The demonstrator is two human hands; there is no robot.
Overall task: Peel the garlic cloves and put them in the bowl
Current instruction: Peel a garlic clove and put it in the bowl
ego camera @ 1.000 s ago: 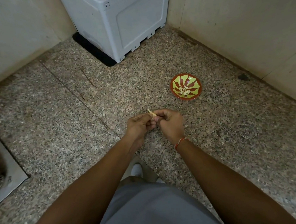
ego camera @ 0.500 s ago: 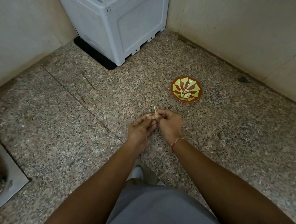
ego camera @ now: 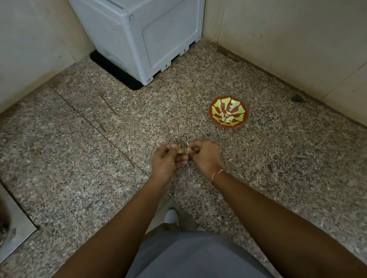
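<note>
A person looks down at their own two bare arms stretched over a speckled grey-brown granite floor point(ego camera: 268, 187); both hands meet in the middle of the view, fingers curled, the left hand point(ego camera: 166, 161) and the right hand point(ego camera: 205, 156) each pinching one end of a small pale garlic clove point(ego camera: 182, 150) held between them above the floor; a thin sliver of papery skin point(ego camera: 188, 146) sticks up at the right fingertips; compared with a second ago the hands have drawn slightly apart and the sliver now sits against the right hand, which suggests the skin is tearing loose, though the clove is too small to tell how much remains; a thin red thread bracelet point(ego camera: 217, 175) circles the right wrist; ahead and to the right, well apart from the hands, a round red bowl with a yellow-green petal pattern point(ego camera: 217, 106) rests on the floor, holding several pale peeled cloves point(ego camera: 227, 118); a pale grey plastic appliance point(ego camera: 149, 32) stands in the corner beyond; judging from this, the clove in hand is not yet ready for the bowl
</note>
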